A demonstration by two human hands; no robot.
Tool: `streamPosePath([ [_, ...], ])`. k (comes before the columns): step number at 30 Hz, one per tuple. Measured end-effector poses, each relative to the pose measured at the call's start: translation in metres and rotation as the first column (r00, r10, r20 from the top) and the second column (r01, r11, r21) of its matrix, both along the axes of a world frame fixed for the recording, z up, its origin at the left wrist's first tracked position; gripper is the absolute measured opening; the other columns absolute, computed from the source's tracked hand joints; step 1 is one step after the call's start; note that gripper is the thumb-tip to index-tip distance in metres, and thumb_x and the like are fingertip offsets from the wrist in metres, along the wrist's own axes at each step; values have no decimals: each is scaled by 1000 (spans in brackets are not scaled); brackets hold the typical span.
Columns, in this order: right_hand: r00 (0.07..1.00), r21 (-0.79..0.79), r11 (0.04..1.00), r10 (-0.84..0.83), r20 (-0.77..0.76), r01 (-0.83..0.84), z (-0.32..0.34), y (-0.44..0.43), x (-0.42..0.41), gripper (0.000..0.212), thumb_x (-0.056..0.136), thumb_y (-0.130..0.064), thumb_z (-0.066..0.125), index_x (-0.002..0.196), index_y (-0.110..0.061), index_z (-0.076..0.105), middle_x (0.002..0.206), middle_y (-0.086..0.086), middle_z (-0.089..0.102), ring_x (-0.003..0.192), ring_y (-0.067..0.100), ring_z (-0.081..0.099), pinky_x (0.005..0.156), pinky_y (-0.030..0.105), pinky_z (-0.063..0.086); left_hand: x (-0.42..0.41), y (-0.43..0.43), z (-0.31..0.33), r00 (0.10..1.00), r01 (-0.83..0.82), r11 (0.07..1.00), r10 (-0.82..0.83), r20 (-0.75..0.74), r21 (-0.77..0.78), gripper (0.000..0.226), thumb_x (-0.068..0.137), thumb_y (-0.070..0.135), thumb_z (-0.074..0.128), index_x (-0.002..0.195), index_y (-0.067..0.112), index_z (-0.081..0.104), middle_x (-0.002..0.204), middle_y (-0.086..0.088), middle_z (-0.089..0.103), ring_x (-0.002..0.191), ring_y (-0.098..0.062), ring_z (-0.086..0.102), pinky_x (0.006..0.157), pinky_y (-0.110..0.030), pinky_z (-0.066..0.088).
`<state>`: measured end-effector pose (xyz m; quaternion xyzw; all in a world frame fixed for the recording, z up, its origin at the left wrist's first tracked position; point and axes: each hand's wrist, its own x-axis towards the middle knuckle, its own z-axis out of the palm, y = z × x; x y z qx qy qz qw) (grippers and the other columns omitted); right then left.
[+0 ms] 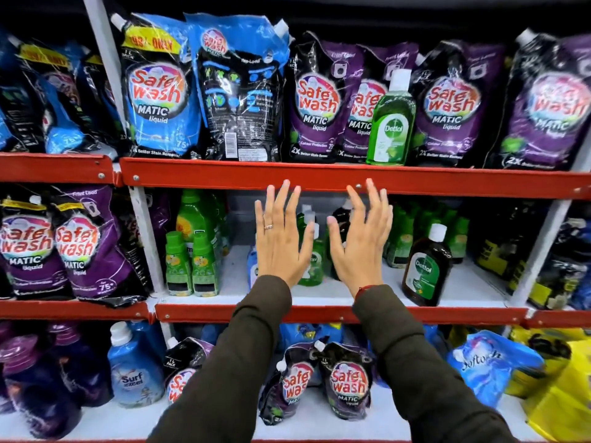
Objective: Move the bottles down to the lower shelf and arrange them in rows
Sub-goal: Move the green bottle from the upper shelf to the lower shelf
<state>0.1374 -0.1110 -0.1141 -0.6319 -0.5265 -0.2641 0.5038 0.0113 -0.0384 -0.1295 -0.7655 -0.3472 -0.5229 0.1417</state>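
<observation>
A green Dettol bottle [390, 119] with a white cap stands on the upper shelf [224, 174], in front of the purple pouches. On the middle shelf [463, 282] a brown Dettol bottle [427, 266] stands at the right front. Another green bottle [311, 260] and a dark one [340, 215] are partly hidden behind my hands, with a blue-labelled one behind my left hand. My left hand [281, 235] and my right hand [363, 238] are raised side by side in front of the middle shelf, fingers spread, holding nothing.
Small green bottles [192, 263] stand at the middle shelf's left, more green ones [403, 238] at the back right. Safe Wash pouches [156, 87] fill the upper shelf. The bottom shelf holds pouches [347, 382], a blue Surf bottle [134, 369] and yellow packs [559, 388].
</observation>
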Motion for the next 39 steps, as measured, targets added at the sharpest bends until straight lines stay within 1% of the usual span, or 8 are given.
streamPosePath([
  [6,999,106,994,-41,10,40,60,-3,32,61,99,-43,47,152,-17,31,166,11,18,156,32,10,126,49,11,27,4,53,999,-29,993,31,-9,110,67,104,38,44,161,10,20,171,-11,17,159,-31,7,129,-49,-4],
  [10,999,153,988,-16,-42,22,99,-1,55,67,98,-41,47,153,-11,27,165,13,18,153,31,17,126,40,15,42,15,69,995,-87,990,91,-30,107,69,104,40,41,162,10,18,171,-12,14,159,-32,7,129,-52,0],
  [13,978,117,989,114,-172,-95,122,3,70,74,98,-38,46,158,-12,12,167,9,15,155,23,15,120,23,9,47,22,69,989,-132,986,138,-51,104,68,104,42,39,162,14,16,172,-10,12,159,-31,3,128,-50,-6],
  [16,913,42,974,224,-342,-223,138,7,82,74,101,-37,43,159,-13,4,167,9,18,154,21,19,114,24,16,47,24,67,986,-150,979,158,-50,135,66,104,41,41,162,16,20,171,-9,15,159,-31,6,128,-48,-7],
  [19,877,17,973,215,-429,-230,149,10,88,58,101,-31,39,154,-12,28,156,10,42,143,24,39,118,36,30,46,25,68,987,-149,977,157,-35,155,64,104,40,43,161,17,25,171,-9,18,159,-32,10,128,-46,-9],
  [23,795,35,962,246,-554,-272,158,11,96,38,98,-22,44,133,-12,56,128,5,63,114,20,58,98,34,46,47,25,67,986,-161,972,167,-22,173,63,103,40,45,160,16,29,170,-10,21,158,-33,13,128,-46,-8],
  [29,642,93,907,361,-677,-412,164,29,128,57,77,-26,60,131,-8,59,125,10,69,112,25,68,99,48,56,47,25,67,985,-165,972,171,-24,167,62,103,39,45,159,17,29,170,-9,22,158,-32,12,129,-48,-6],
  [39,605,195,851,490,-628,-487,183,-1,98,37,94,-14,58,129,-3,60,125,12,70,113,22,69,98,45,57,47,22,66,981,-180,972,190,-51,153,64,104,40,40,161,17,24,171,-9,17,159,-30,8,129,-48,-6],
])
